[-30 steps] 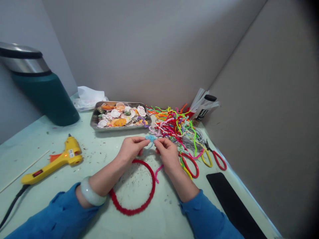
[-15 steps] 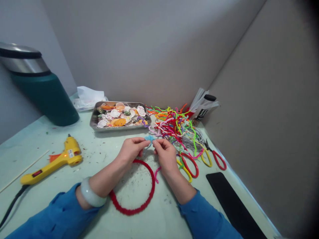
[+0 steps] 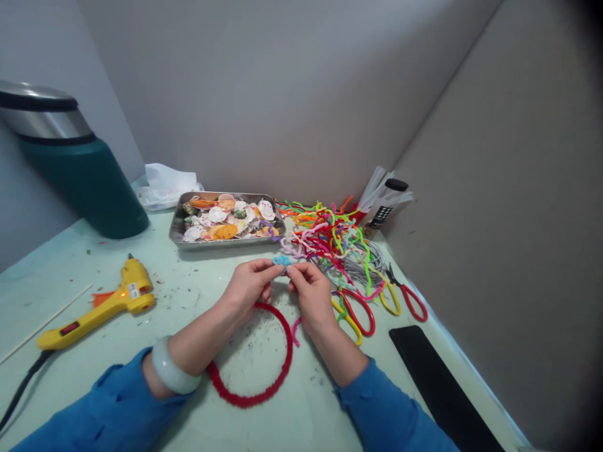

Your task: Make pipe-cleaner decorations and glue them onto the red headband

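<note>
Between my fingertips is a small light-blue pipe cleaner, bent into a fuzzy bunched shape. My left hand pinches its left side with thumb and forefinger. From the other side, my right hand pinches it the same way, with fingers closed. Part of the blue piece is hidden behind the fingers. Under my left forearm lies a red fuzzy ring, flat on the table. A pink pipe cleaner rests beside my right wrist.
A metal tray of shells stands at the back, beside a pile of coloured pipe cleaners. On the left are a yellow glue gun, a thin stick and a green bottle. Scissors and a black strip lie right.
Both hands stay nearly in place, with the blue piece tilted very slightly between the fingers. Nothing else has visibly moved.
</note>
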`<state>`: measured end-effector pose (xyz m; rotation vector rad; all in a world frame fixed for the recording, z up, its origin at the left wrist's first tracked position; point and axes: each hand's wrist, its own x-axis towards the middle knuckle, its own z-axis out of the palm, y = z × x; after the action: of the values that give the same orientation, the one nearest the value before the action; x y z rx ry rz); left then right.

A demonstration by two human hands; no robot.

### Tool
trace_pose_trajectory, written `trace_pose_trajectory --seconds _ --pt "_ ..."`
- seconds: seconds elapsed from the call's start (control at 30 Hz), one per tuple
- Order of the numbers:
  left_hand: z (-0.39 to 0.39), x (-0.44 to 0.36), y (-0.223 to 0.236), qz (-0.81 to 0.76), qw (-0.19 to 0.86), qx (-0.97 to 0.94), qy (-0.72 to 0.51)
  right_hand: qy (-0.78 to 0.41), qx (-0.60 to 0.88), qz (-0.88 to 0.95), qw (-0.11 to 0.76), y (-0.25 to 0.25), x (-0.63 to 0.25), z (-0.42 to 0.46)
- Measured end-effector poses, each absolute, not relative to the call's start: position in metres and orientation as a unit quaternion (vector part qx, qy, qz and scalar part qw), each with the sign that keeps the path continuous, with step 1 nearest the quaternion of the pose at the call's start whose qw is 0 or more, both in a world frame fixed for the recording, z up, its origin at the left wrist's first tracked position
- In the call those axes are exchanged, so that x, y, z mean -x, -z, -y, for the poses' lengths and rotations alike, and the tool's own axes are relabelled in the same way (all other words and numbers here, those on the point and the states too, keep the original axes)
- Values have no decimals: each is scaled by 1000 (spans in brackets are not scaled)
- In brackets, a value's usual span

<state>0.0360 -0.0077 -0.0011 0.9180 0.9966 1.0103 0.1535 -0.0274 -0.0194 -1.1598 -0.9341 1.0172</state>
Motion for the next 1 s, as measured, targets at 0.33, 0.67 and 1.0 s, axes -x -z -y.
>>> trace_pose_trajectory --seconds 0.33,0.67,1.0 --pt "5 -30 0 -433 656 -454 -421 -376 511 462 619 21 -155 27" --pt "2 -28 0 -437 640 -487 -402 -326 525 495 612 23 -158 27" --pt "2 -26 -2 -422 655 -475 -410 -330 510 525 597 21 -161 27"
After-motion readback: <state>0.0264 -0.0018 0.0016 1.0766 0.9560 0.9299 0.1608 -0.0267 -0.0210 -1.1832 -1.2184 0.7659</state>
